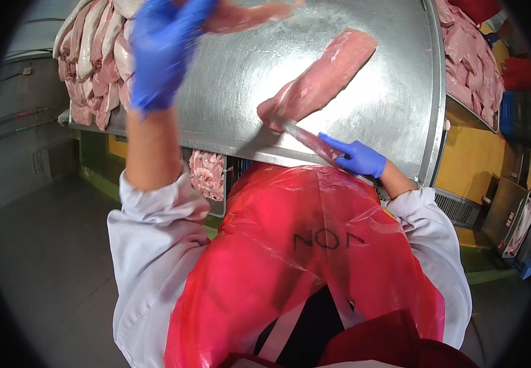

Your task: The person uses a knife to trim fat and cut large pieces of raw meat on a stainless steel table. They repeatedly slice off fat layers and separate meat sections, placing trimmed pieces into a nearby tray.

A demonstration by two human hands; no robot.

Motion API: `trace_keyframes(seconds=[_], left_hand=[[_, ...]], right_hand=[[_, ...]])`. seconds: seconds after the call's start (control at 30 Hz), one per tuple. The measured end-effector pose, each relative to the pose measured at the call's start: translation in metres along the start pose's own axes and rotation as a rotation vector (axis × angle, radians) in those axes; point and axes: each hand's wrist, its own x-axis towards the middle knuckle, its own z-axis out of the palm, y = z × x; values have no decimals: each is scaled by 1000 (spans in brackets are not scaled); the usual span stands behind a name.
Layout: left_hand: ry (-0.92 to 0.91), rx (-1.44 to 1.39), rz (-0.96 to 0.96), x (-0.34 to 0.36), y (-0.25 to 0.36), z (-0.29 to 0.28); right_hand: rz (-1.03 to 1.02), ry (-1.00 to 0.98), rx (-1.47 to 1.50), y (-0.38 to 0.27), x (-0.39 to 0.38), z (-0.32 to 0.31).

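So, taking 12 o'clock as straight ahead and the middle of my view as the centre, I'd call this midway through one piece. The long slab of meat (322, 80) lies at one o'clock on the metal table (228, 80), in one length and not cut into portions. My right hand (362, 158), between two and three, is wrapped round a knife (312, 142), blade angled toward eleven, tip at the slab's near end. Can't tell if it's actually touching.

My left hand (166, 55) is up at eleven, fingers seemingly closed on a strip of meat (250, 17). It's blurry and the top edge chops it off, so don't ask me about the exact grip.

Plenty left overall, I reckon: there's a big pile of long pieces (96, 67) at ten and a pinker pile (471, 73) at two, but no clue which one is finished. Smaller bits sit in a bin (207, 175) at nine, partly tucked under the table edge. The knife handle's hidden in my fist, and both piles run out of sight.
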Motion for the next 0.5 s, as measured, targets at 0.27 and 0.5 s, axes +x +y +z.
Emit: trace_keyframes(seconds=[0.27,0.5], left_hand=[[202,108,-202,-152,18,-163],[100,744,-821,-368,-177,-275]], right_hand=[[15,483,326,-5,36,-34],[26,593,470,-21,64,-40]])
